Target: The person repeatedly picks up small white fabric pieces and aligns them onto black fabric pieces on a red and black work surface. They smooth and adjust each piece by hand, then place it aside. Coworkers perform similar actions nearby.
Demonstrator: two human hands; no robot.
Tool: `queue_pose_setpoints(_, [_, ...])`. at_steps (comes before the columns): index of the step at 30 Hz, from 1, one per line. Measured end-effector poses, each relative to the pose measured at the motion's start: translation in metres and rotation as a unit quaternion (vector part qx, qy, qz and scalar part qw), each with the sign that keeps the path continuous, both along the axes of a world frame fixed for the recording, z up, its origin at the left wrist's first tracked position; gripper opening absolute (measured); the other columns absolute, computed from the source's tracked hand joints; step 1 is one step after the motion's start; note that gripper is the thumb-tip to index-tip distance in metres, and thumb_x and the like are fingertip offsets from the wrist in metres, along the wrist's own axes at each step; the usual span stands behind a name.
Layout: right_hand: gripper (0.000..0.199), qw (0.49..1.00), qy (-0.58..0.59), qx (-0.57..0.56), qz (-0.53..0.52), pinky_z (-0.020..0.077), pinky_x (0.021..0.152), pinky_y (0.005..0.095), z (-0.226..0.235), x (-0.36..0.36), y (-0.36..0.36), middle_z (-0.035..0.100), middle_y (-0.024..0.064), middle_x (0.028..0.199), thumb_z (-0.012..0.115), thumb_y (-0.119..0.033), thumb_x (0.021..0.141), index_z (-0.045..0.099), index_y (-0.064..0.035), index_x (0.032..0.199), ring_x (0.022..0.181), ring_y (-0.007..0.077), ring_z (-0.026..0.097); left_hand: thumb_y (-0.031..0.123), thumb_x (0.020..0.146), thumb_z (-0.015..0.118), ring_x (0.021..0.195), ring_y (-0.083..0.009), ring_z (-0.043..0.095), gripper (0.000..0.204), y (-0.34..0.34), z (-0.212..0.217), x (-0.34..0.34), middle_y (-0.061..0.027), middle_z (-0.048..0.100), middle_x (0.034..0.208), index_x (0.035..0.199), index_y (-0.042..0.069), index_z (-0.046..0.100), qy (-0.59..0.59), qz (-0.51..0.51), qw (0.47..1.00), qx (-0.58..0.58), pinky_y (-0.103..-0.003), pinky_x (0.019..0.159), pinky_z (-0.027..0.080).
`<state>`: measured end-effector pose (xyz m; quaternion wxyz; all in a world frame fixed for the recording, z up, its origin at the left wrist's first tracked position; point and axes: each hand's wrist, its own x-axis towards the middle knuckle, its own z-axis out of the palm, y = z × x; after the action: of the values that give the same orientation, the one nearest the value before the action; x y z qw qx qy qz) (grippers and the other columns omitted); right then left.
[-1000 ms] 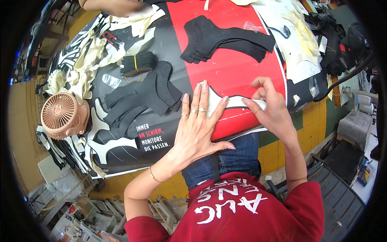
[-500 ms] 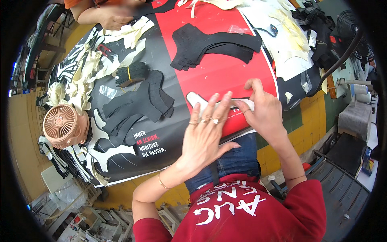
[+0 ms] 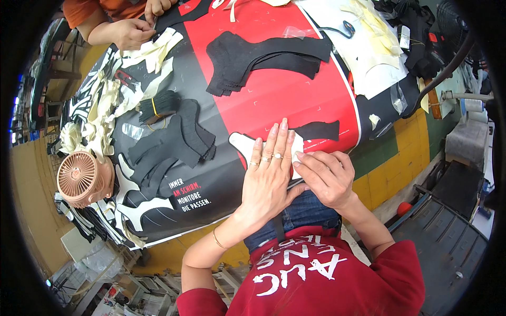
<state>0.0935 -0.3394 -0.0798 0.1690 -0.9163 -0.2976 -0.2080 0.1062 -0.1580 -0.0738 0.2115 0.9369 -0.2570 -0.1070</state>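
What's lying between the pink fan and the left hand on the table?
In the head view, between the pink fan and the left hand lies a fanned stack of black fabric pieces on the printed black table cover.

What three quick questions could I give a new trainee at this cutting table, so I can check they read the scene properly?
1. True or false: the left hand lies flat, fingers spread, on the white shaped piece.
2. What touches the right hand? A) the round pink fan B) the white shaped piece's edge C) the scissors
3. Fill in: the large stack of black fabric cut-outs lies on the ___ part of the printed table cover.

Key: 1 true; 2 B; 3 red.
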Motion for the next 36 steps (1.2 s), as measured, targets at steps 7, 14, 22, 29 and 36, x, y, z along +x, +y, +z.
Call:
queue_pose_setpoints(7, [0.017, 0.991, 0.043, 0.107, -0.069, 0.0450, 0.073, 0.0342, 0.010, 0.008, -0.004, 0.071, 0.0024, 0.097, 0.076, -0.016, 0.077, 0.072, -0.0107, 0.092, 0.084, 0.0180, 0.065, 0.058, 0.077, 0.070, 0.153, -0.0337, 0.016, 0.111, -0.001, 0.002, -0.001, -0.0221, 0.017, 0.163, 0.154, -0.005, 0.023, 0.008, 0.003, 1.000, 0.002, -0.048, 0.122, 0.018])
queue_pose_setpoints(14, [0.013, 0.947, 0.115, 0.148, -0.262, 0.0402, 0.074, 0.0372, 0.013, 0.033, -0.019, 0.065, 0.0012, 0.084, 0.076, -0.019, 0.083, 0.068, -0.0101, 0.082, 0.084, 0.0208, 0.060, 0.067, 0.078, 0.064, 0.152, -0.0387, 0.015, 0.113, -0.001, 0.002, 0.001, -0.0266, 0.015, 0.162, 0.154, -0.006, 0.023, 0.009, -0.010, 1.000, 0.018, -0.053, 0.121, 0.016])
queue_pose_setpoints(22, [0.014, 0.942, 0.147, 0.162, -0.254, 0.0397, 0.076, 0.0374, 0.006, 0.034, -0.024, 0.063, 0.0020, 0.085, 0.075, -0.018, 0.083, 0.065, -0.0094, 0.080, 0.085, 0.0229, 0.059, 0.063, 0.079, 0.067, 0.153, -0.0347, 0.015, 0.111, -0.001, 0.005, 0.001, -0.0241, 0.016, 0.163, 0.154, -0.006, 0.023, 0.015, -0.005, 1.000, 0.018, -0.048, 0.122, 0.015])
queue_pose_setpoints(29, [0.019, 0.941, 0.136, 0.177, -0.255, 0.0400, 0.081, 0.0379, 0.002, 0.033, -0.023, 0.062, 0.0039, 0.091, 0.076, -0.019, 0.084, 0.064, -0.0081, 0.093, 0.088, 0.0226, 0.058, 0.061, 0.077, 0.070, 0.153, -0.0350, 0.014, 0.112, -0.001, 0.009, 0.002, -0.0255, 0.016, 0.162, 0.154, -0.006, 0.024, 0.025, -0.004, 1.000, 0.013, -0.049, 0.122, 0.015])
queue_pose_setpoints(36, [0.019, 0.944, 0.101, 0.183, -0.256, 0.0401, 0.083, 0.0390, -0.006, 0.031, -0.023, 0.060, 0.0063, 0.100, 0.076, -0.024, 0.085, 0.067, -0.0104, 0.094, 0.091, 0.0251, 0.057, 0.062, 0.080, 0.068, 0.153, -0.0356, 0.014, 0.105, -0.029, 0.002, 0.002, -0.0195, 0.018, 0.164, 0.154, -0.001, 0.029, -0.050, -0.023, 0.998, -0.013, -0.052, 0.122, 0.008])
